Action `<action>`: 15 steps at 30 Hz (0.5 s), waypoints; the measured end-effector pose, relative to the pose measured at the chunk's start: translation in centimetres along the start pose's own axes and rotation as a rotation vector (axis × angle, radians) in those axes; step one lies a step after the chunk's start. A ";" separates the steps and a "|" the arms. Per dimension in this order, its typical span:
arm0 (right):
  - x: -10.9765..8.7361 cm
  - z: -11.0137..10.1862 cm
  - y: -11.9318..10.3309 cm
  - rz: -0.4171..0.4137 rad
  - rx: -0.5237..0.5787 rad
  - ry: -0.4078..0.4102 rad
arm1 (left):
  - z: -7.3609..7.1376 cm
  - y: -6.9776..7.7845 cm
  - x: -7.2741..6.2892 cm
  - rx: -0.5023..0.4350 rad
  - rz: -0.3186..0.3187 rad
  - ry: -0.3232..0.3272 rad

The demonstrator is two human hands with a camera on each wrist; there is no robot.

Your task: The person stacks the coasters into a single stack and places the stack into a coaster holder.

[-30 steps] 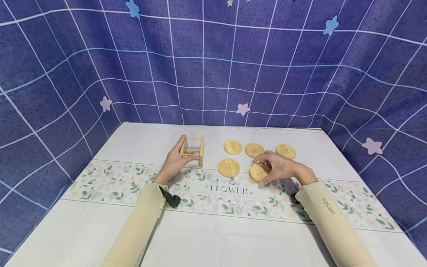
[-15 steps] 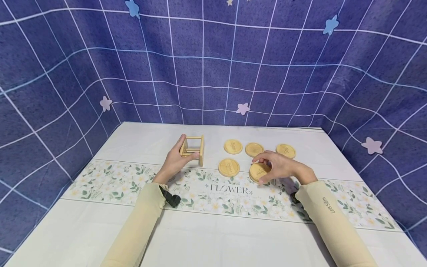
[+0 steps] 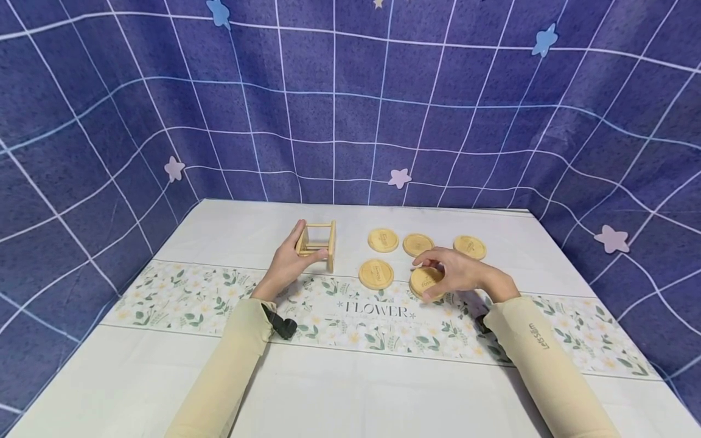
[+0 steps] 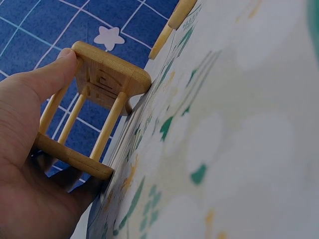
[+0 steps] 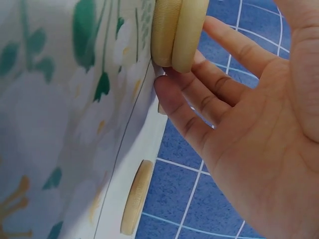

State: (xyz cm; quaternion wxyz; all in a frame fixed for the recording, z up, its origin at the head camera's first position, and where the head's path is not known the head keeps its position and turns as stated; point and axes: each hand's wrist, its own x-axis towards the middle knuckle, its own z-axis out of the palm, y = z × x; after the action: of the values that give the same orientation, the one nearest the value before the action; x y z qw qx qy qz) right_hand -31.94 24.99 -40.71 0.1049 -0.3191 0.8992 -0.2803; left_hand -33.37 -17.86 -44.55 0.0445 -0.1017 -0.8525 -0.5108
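Observation:
My left hand (image 3: 286, 261) grips a small wooden coaster rack (image 3: 331, 248), its thumb on the near side. In the left wrist view the rack's end board (image 4: 112, 69) and thin rods (image 4: 108, 127) show, with the thumb tip on the board's edge. My right hand (image 3: 460, 271) holds a round wooden coaster (image 3: 425, 281) by its rim between thumb and fingers. That coaster lies flat on a second one (image 5: 163, 35), as the right wrist view shows from the side. Fingertips (image 5: 167, 87) curl close around the pair's edge.
Left of the pair lies another coaster (image 3: 376, 274). Behind are three more: a left one (image 3: 383, 240), a middle one (image 3: 418, 245) and a right one (image 3: 469, 247). A flowered band (image 3: 378, 331) crosses the white table; a blue curtain (image 3: 350, 121) hangs behind.
The lettering on the top coaster under my right hand has turned a little, and the right thumb has shifted slightly left along the rim. My left hand and the rack have stayed put.

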 end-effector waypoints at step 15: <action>0.5 0.3 -0.4 -0.071 -0.006 0.089 | 0.1 0.3 -0.3 -0.023 -0.001 -0.002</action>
State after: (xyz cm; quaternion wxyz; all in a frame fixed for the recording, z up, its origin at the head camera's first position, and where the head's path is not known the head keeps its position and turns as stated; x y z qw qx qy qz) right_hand -32.01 24.23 -40.73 0.0540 -0.3385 0.8919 -0.2952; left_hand -33.05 -17.72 -44.40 0.0424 -0.1022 -0.8465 -0.5207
